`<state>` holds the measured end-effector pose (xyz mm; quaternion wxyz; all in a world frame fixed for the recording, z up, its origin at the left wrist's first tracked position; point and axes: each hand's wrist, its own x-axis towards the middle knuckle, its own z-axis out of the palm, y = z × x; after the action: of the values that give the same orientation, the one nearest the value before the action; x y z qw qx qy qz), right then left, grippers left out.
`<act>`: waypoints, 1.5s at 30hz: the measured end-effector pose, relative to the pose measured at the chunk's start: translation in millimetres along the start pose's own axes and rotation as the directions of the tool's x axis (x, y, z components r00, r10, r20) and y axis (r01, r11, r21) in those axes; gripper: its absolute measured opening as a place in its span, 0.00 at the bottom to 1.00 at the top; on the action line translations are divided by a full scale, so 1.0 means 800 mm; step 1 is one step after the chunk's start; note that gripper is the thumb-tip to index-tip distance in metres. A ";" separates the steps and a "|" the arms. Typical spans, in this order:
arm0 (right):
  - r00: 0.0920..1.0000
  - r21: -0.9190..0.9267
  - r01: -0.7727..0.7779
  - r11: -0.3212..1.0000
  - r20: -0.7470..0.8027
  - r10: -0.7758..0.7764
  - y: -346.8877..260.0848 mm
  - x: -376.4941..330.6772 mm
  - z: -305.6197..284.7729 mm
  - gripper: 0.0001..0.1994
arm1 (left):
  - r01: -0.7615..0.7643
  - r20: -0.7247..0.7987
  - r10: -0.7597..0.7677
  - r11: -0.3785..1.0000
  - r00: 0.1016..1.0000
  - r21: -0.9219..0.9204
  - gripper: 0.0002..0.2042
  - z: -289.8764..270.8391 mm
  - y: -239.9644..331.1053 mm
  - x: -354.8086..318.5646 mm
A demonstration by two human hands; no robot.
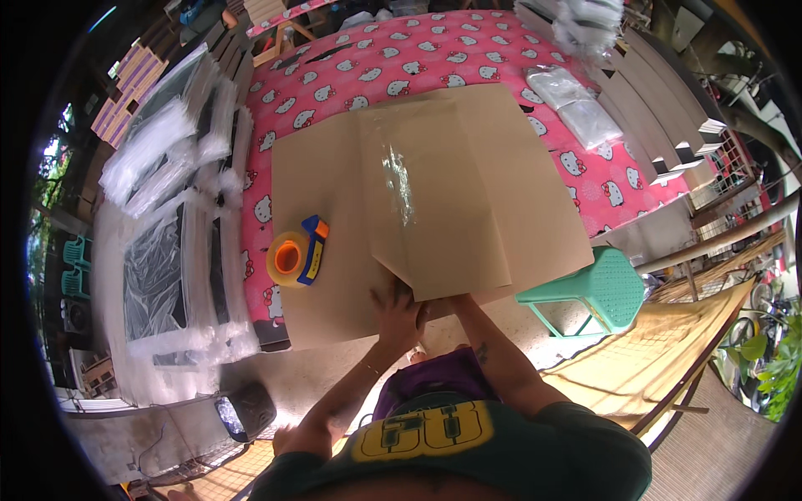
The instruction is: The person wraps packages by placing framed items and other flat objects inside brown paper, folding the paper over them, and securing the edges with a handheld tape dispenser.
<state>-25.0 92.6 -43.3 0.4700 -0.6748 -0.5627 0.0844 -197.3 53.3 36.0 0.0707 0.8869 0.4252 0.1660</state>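
A large brown cardboard sheet (326, 175) lies on the table, with a folded panel (451, 217) over its middle. Shiny clear tape (398, 185) runs along the panel's left part. My left hand (396, 316) rests at the near edge, by the lifted corner of the fold, with its fingers spread. My right hand (456, 302) reaches beneath the panel's near edge; its fingers are hidden there. To the left on the cardboard lies a tape dispenser (314, 250) in blue and orange, carrying a wide roll of tape (277, 269).
The table has a pink patterned cover (401, 58). Plastic-wrapped flat panels (159, 275) are stacked at the left. Clear plastic bags (572, 104) lie at the far right, beside long pale boards (643, 108). A green stool (597, 292) stands near the table's right corner.
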 end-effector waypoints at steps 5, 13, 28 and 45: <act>0.990 0.106 -0.038 0.994 0.138 0.023 -0.003 -0.005 -0.041 0.16 | -0.149 0.113 0.149 0.989 0.982 -0.005 0.28 -0.027 0.037 0.005; 0.235 0.328 0.128 0.936 0.907 -0.350 -0.068 0.104 -0.299 0.23 | -0.078 -0.001 0.079 0.982 0.997 -0.171 0.41 0.021 0.133 0.032; 0.620 -0.007 0.714 0.700 0.472 -0.627 0.072 0.173 -0.207 0.43 | 0.342 -0.358 -0.446 0.884 0.820 -0.318 0.15 0.073 0.247 0.058; 0.945 -0.726 0.235 0.646 0.326 0.022 0.044 0.025 -0.175 0.51 | 0.411 0.213 -0.363 0.870 0.907 -0.271 0.29 0.030 0.187 0.142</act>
<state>95.8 36.6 15.8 0.0571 -0.7524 -0.6509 -0.0827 -12.8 48.2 80.0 0.2735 0.7715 0.5564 0.1432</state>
